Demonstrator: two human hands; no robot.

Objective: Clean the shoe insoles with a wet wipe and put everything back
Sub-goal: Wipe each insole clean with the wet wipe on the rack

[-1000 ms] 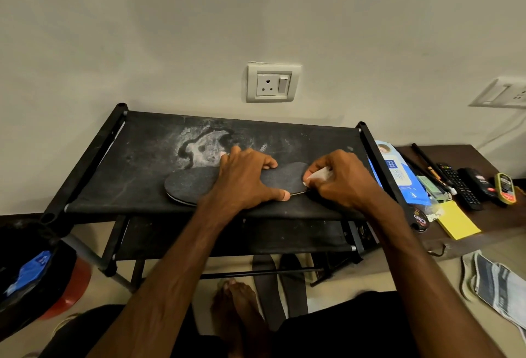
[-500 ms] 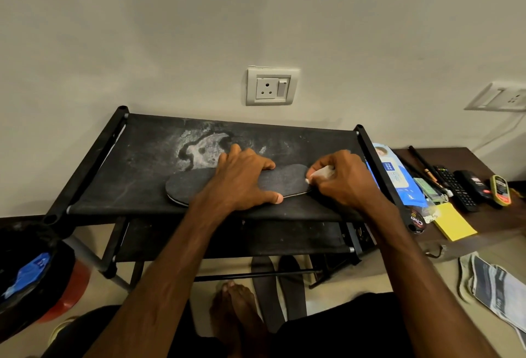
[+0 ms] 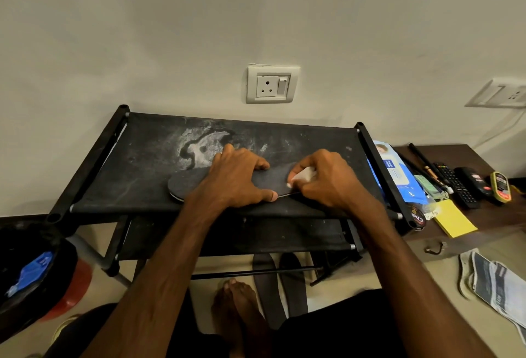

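Wall [image 3: 170, 30] of pale colour fills the upper half of the view, with a white socket [image 3: 271, 84] mounted on it. Against the wall stands a black shoe rack [image 3: 119, 181], and its top fabric shelf carries grey dusty stains. To the right of the rack is a low brown counter [image 3: 495, 215]. At the left edge of the view stands a black bin [image 3: 28, 272] with something blue inside.

On the top shelf of the rack lies one dark insole [image 3: 187, 184], flat, with its length from left to right. Two more dark insoles [image 3: 266, 281] lie side by side on the floor under the rack, just beside a bare foot [image 3: 239, 300].

The left hand [image 3: 236, 178] rests on the middle of the insole with the fingers spread and rather straight, pressing it down; the thumb lies along the near edge. The right hand [image 3: 327, 181] is at the right end of the insole, and its fingers are curled round a white wet wipe [image 3: 304, 173], which touches the surface of the insole.

A blue and white wipe pack [image 3: 398, 175] leans between the rack's right post and the counter. On the counter lie also a black remote [image 3: 455, 184] and, nearer to the person, a yellow notepad [image 3: 454, 222].
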